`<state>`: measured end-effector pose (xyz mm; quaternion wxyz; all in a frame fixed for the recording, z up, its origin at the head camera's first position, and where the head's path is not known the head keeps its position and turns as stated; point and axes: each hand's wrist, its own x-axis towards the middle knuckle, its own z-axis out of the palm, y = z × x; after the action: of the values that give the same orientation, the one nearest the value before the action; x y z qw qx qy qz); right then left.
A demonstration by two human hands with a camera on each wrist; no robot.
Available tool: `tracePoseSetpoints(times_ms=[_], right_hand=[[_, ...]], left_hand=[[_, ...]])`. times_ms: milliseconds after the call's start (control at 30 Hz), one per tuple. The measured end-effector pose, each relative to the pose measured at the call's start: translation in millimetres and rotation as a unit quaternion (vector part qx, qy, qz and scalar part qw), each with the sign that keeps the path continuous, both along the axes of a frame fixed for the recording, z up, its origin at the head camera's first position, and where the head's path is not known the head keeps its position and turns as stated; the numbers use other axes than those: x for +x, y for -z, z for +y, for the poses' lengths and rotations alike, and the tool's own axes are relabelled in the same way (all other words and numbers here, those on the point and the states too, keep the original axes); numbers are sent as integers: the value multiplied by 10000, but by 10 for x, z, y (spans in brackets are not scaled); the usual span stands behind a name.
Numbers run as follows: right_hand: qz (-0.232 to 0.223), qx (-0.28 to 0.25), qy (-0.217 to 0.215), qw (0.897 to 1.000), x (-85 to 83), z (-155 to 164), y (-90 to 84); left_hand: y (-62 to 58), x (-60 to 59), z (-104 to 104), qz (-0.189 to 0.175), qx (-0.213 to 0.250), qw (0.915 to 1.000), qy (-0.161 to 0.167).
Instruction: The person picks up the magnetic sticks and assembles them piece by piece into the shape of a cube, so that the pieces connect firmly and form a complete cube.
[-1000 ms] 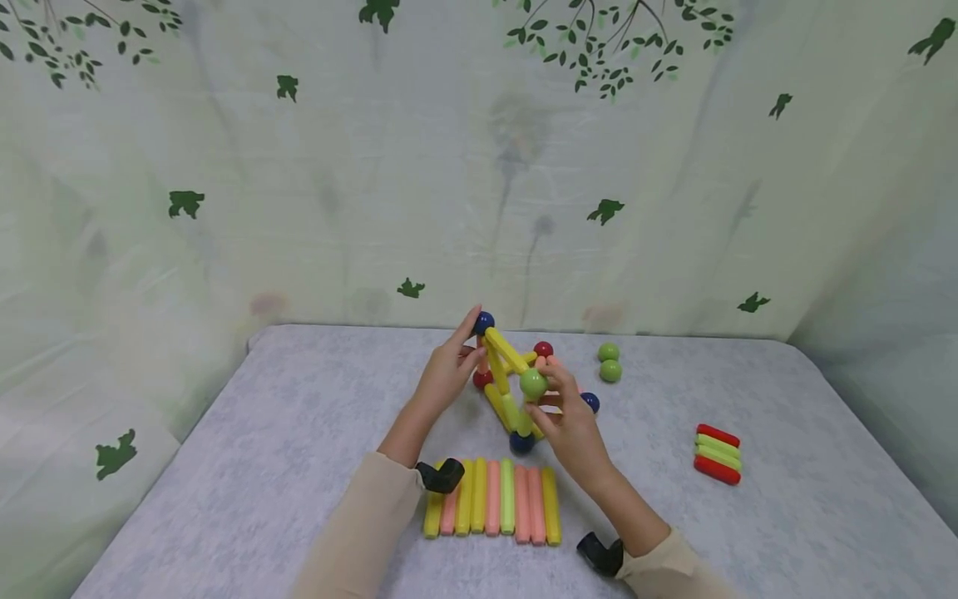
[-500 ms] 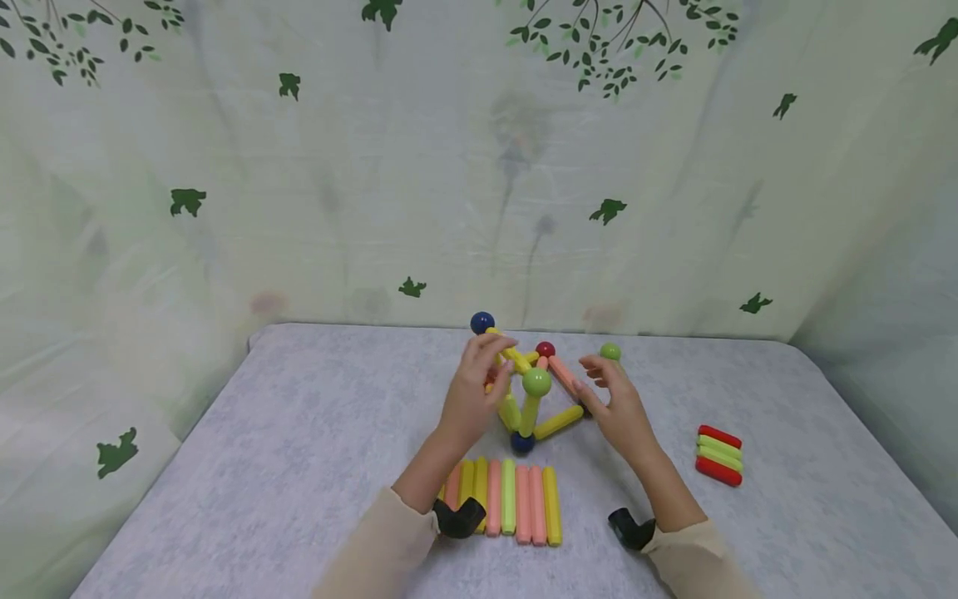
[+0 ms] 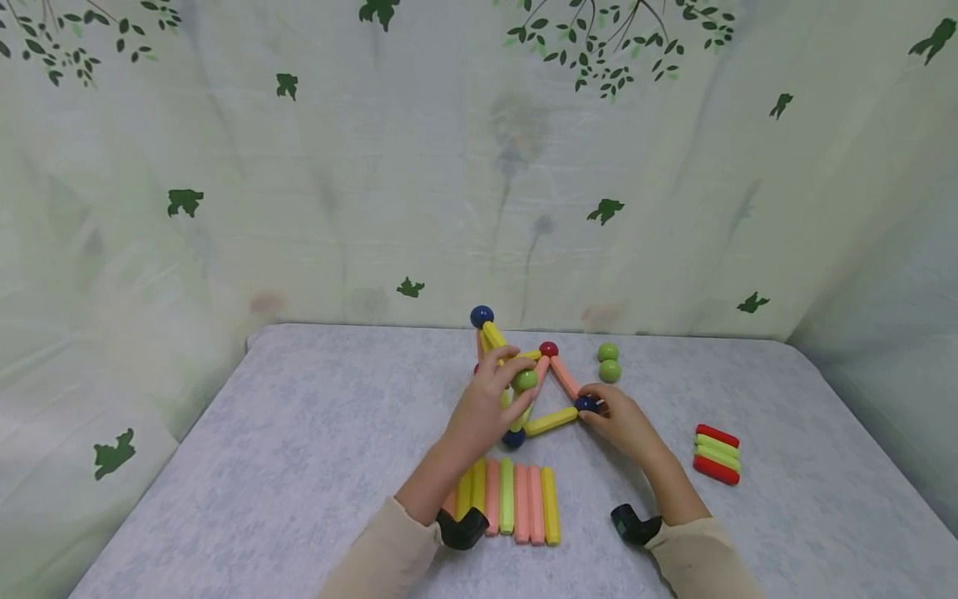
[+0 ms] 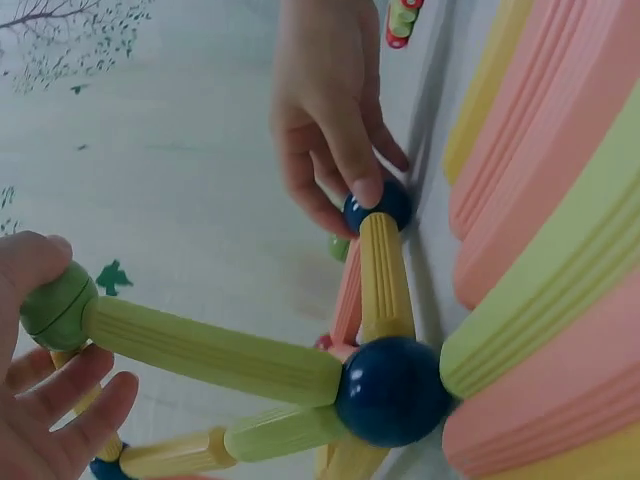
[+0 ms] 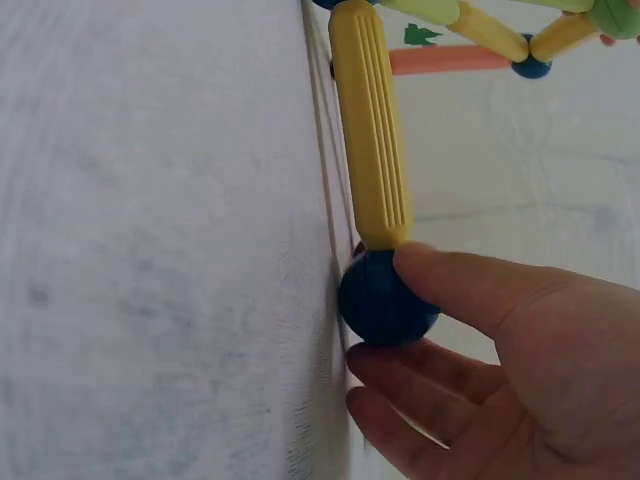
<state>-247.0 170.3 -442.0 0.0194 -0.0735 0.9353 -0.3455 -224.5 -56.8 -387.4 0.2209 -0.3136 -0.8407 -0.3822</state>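
Left hand has taken over the green ball, pinched between thumb and fingers; a second ago the right had it. Right hand has shifted to the blue ball at the right corner, thumb and fingers pinching it. Stick-and-ball frame sits mid-worktop, just beyond the loose sticks. My read: left steadies, right trues that corner joint.

Green ball: thin dark line round it. Blue ball deep navy. Yellow rod, lime rod: lengthwise grooves like stripes. Loose row: yellow, pink, lime. Short sticks: red, lime, lime, red. Tabletop mottled grey. Backdrop pale, dark-green birds. Sleeves beige; wrist cameras black.
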Motion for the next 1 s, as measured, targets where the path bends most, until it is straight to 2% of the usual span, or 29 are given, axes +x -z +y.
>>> tracePoseSetpoints(times_ms=[100, 267, 500, 733, 867, 1000], right_hand=[[-117, -8, -47, 9999, 19, -43, -32], [-434, 75, -191, 9988, 49, -122, -81], [-582, 143, -471, 9971, 112, -203, -127], [-656, 281, -624, 9955, 160, -237, -184], [-546, 374, -719, 9952, 207, -228, -277], [-387, 173, -1296, 9907, 309, -216, -360]], left_hand=[[2, -37, -68, -168, 218, 9996, -32], [6, -115, -217, -625, 480, 9967, 209], [49, -187, -438, -1312, 1021, 9832, 759], [-212, 15, -486, -1747, 1143, 9746, 811], [-202, 5, -488, -1799, 1199, 9725, 867], [-182, -5, -482, -1876, 1251, 9700, 913]])
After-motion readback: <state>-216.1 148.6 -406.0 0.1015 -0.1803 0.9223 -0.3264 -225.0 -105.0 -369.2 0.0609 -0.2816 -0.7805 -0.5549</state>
